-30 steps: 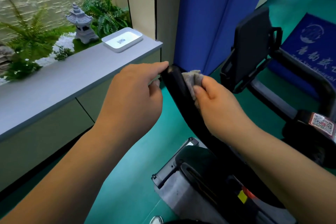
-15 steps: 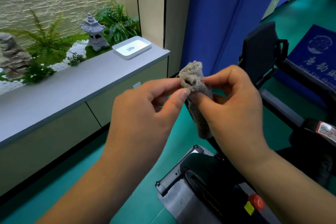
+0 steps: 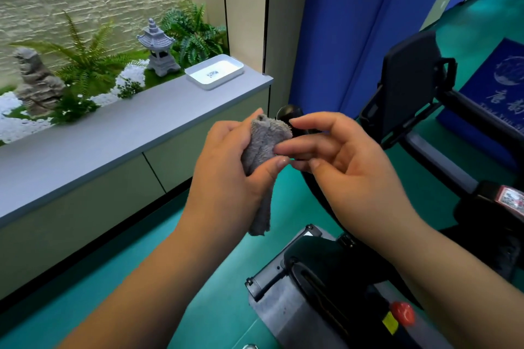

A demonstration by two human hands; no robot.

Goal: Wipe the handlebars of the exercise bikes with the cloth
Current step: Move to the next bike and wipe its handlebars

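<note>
A grey fluffy cloth [image 3: 263, 144] is bunched in my left hand [image 3: 226, 178], with the thumb pressed across its front and a tail hanging below the palm. My right hand [image 3: 354, 178] is beside it, fingers loosely extended, the fingertips just touching the cloth's right edge. Both hands are raised in front of the black handlebar [image 3: 289, 113] of the exercise bike; only its rounded end and a short stretch below my hands show. Neither hand touches the bar.
The bike's grey and black body [image 3: 283, 317] with a red knob [image 3: 402, 314] is below my hands. Its black console [image 3: 408, 79] stands to the right. A grey counter [image 3: 113, 133] with a white tray [image 3: 215, 72] runs along the left.
One second ago my right hand rubbed the cloth on the handlebar while the left held the bar's tip. Both hands then lifted off, and the cloth has passed into my left hand.
</note>
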